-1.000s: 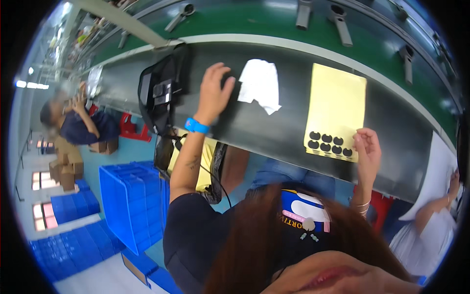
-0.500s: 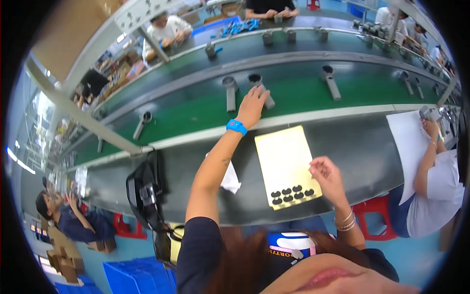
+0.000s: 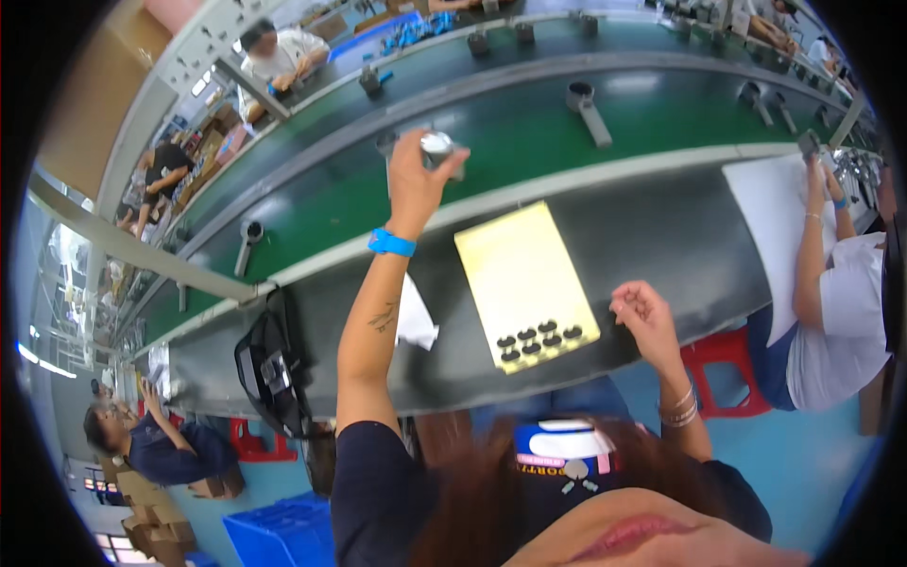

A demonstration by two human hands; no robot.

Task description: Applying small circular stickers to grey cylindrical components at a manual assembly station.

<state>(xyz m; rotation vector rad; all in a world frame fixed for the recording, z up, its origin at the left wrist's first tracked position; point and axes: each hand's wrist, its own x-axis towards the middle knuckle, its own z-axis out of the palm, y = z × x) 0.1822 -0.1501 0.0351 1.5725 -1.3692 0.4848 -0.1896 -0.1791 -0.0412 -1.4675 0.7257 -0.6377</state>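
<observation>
Over the green conveyor belt, my left hand (image 3: 416, 184) is closed on a grey round-headed part with a handle (image 3: 436, 144); its round head faces up, bright, between my thumb and fingers. A second part of that kind (image 3: 386, 142) is mostly hidden behind this hand. My right hand (image 3: 646, 317) hovers beside the right edge of a yellow sheet (image 3: 524, 269), fingers curled in; whatever they hold, if anything, cannot be made out. Several small black pieces (image 3: 548, 342) lie in rows along the sheet's near edge.
More round-headed parts (image 3: 590, 115) lie on the green belt (image 3: 501, 161). A black bag (image 3: 274, 364) and white paper (image 3: 414, 317) rest on the dark table left of the sheet. A co-worker (image 3: 841, 312) sits at the right beside a white sheet (image 3: 761, 217).
My left hand has taken hold of a grey round-headed part and lifted it, tilting its head up. My right hand has moved slightly away from the yellow sheet. The whole view has shifted.
</observation>
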